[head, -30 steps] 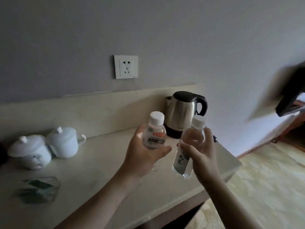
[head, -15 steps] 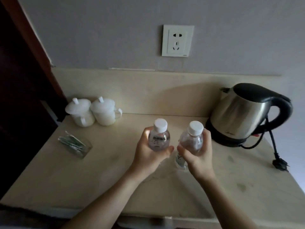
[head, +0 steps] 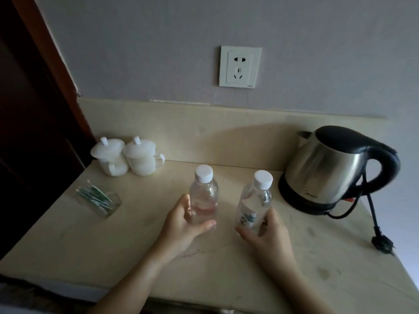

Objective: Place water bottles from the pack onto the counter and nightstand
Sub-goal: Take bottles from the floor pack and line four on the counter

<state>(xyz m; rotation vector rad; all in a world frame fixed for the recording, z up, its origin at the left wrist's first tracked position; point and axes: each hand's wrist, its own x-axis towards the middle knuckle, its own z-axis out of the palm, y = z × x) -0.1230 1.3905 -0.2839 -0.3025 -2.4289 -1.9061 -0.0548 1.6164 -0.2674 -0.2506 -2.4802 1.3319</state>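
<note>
Two clear water bottles stood upright near the middle of the beige counter [head: 68, 241], each with a white cap. The left hand [head: 181, 225] wrapped the lower part of the left bottle [head: 204, 198], thumb on the near face and fingers curled round the far side, so it was closed about the bottle rather than spread. The right hand [head: 265, 234] cupped the base of the right bottle [head: 255, 206] in the same way, thumb at about 9 o'clock of the bottle and fingers at 3 o'clock; this bottle leaned slightly toward 1 o'clock and showed a label with a blue-green print low on its side. Whether either base rested fully on the stone I could not tell, since the hands hid the bottoms. The two bottles stood near each other but apart. At 2 o'clock from the bottles sat a steel kettle [head: 328, 168] with a black lid and handle on its black base, its cord [head: 371, 211] trailing to an unplugged plug [head: 383, 243] at 4 o'clock. At 10 o'clock two white lidded cups [head: 127, 157] stood touching against the backsplash, and a clear holder of green sachets [head: 98, 199] lay at 9 o'clock. A white wall socket [head: 239, 66] sat at 12 o'clock on the grey wall.
</note>
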